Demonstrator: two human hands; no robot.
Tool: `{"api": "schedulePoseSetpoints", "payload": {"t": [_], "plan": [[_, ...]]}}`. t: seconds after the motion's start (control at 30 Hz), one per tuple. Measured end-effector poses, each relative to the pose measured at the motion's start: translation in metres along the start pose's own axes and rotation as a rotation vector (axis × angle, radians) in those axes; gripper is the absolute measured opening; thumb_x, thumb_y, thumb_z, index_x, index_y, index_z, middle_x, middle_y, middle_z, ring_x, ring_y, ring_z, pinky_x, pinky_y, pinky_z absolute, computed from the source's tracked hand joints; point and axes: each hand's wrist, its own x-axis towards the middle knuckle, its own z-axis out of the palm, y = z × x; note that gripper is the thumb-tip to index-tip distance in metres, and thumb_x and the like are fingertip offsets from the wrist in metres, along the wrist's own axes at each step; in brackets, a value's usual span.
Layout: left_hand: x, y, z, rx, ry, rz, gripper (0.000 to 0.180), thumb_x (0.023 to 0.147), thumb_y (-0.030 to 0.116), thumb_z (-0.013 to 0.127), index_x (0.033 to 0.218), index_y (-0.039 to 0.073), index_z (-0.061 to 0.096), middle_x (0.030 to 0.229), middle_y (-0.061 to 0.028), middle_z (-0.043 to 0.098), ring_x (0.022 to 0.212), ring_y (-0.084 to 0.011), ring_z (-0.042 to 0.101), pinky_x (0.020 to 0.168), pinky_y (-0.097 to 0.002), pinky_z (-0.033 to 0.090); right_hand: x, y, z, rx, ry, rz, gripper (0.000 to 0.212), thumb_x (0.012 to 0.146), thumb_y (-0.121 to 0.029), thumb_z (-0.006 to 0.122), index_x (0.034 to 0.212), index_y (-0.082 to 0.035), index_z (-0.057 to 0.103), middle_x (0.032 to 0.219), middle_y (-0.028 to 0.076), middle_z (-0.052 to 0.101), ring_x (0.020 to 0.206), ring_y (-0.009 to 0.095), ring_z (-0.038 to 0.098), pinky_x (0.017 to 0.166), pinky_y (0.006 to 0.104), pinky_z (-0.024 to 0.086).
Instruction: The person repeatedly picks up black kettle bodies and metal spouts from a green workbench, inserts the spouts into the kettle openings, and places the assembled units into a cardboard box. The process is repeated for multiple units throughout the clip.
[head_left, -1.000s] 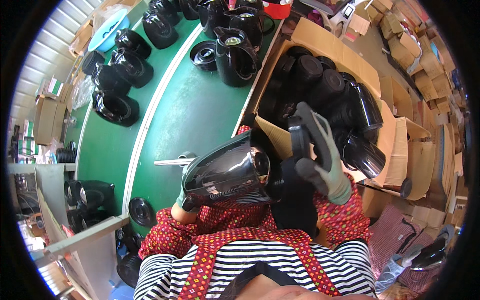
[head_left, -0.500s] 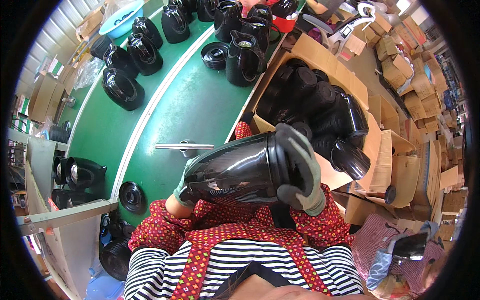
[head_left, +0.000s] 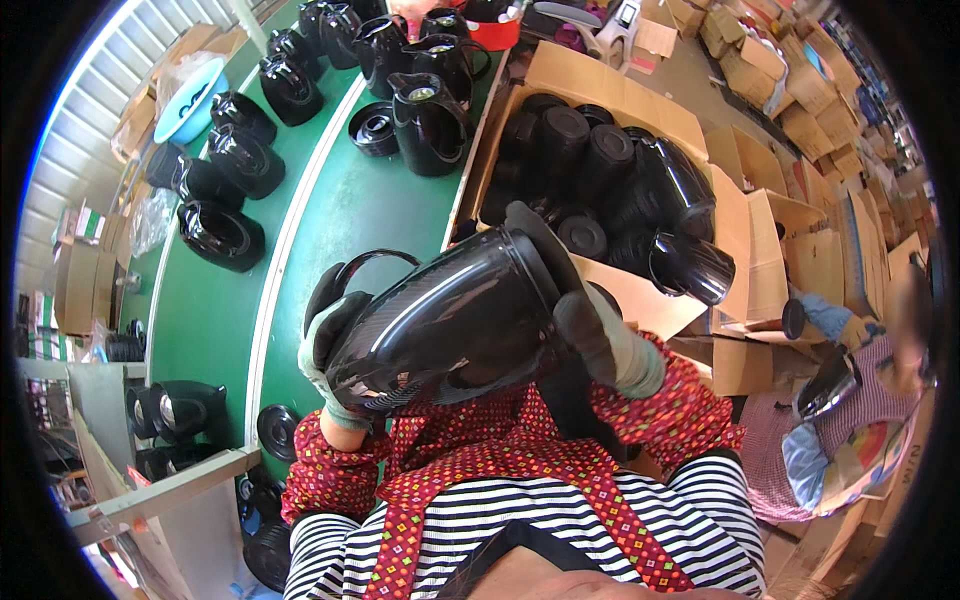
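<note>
Across my front, both hands hold a large glossy black jug (head_left: 450, 320) tilted on its side, its wide base up toward the right. My left hand (head_left: 330, 350), in a pale glove with dark palm coating, is closed round the narrower end. A curved black handle shows just above that hand. My right hand (head_left: 595, 335), gloved alike, presses the broad base end with its fingers wrapped over the rim. The jug hides part of both palms and the belt behind it.
A green conveyor table (head_left: 340, 200) carries several black jugs (head_left: 430, 125), a stack of black lids (head_left: 373, 130) and a blue basin (head_left: 192, 100). At right stands an open carton (head_left: 690, 130) of black jug bodies. A co-worker (head_left: 870, 380) sits farther right, holding a black piece.
My view has turned. The jug has tilted more steeply, base end up, and its handle now shows at the left. The metal bar on the table is out of sight.
</note>
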Motion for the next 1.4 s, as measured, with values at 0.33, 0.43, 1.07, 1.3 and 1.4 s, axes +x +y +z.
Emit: {"api": "schedulePoseSetpoints", "payload": {"t": [0.33, 0.43, 1.07, 1.3, 1.4], "plan": [[-0.019, 0.01, 0.021, -0.261, -0.288, -0.32, 0.052, 0.088, 0.019, 0.082, 0.131, -0.004, 0.064, 0.131, -0.0196, 0.068, 0.128, -0.0248, 0.063, 0.103, -0.039, 0.055, -0.012, 0.003, 0.007, -0.361, 0.159, -0.075, 0.064, 0.104, -0.024, 0.067, 0.157, 0.002, 0.042, 0.152, 0.023, 0.051, 0.141, 0.034, 0.051, 0.119, 0.0393, 0.038], [-0.018, 0.021, 0.044, -0.753, -0.455, -0.744, 0.057, 0.095, 0.019, 0.078, 0.142, -0.004, 0.057, 0.137, -0.0176, 0.065, 0.13, -0.0253, 0.062, 0.106, -0.0407, 0.055, -0.008, -0.011, 0.003, -0.71, -0.074, -0.401, 0.088, 0.084, -0.032, 0.082, 0.158, -0.002, 0.043, 0.155, 0.03, 0.043, 0.143, 0.049, 0.044, 0.121, 0.0502, 0.035], [-0.005, 0.017, -0.01, -0.098, -0.373, -0.298, 0.057, 0.083, 0.024, 0.088, 0.129, -0.002, 0.066, 0.136, -0.0207, 0.066, 0.117, -0.0313, 0.069, 0.103, -0.0433, 0.055, -0.034, 0.019, 0.006, -0.318, 0.076, -0.319, 0.11, 0.084, -0.061, 0.079, 0.163, -0.001, 0.033, 0.169, 0.017, 0.033, 0.153, 0.031, 0.038, 0.125, 0.0424, 0.033], [0.024, 0.074, 0.002, 0.248, -0.311, 0.252, 0.051, 0.074, 0.021, 0.094, 0.112, -0.005, 0.071, 0.131, -0.0262, 0.067, 0.107, -0.0323, 0.074, 0.095, -0.0411, 0.06, -0.036, 0.032, -0.009, 0.653, 0.078, 0.418, 0.083, 0.103, -0.066, 0.055, 0.158, -0.004, 0.043, 0.153, 0.016, 0.055, 0.136, 0.024, 0.058, 0.116, 0.0383, 0.047], [0.004, 0.042, -0.004, -0.085, -0.397, -0.117, 0.071, 0.074, 0.029, 0.094, 0.127, -0.006, 0.064, 0.136, -0.022, 0.066, 0.116, -0.0266, 0.069, 0.101, -0.0405, 0.057, -0.038, 0.03, 0.007, 0.043, 0.118, -0.167, 0.084, 0.105, -0.056, 0.057, 0.165, -0.005, 0.03, 0.166, 0.02, 0.037, 0.147, 0.031, 0.048, 0.119, 0.0426, 0.044]]}}
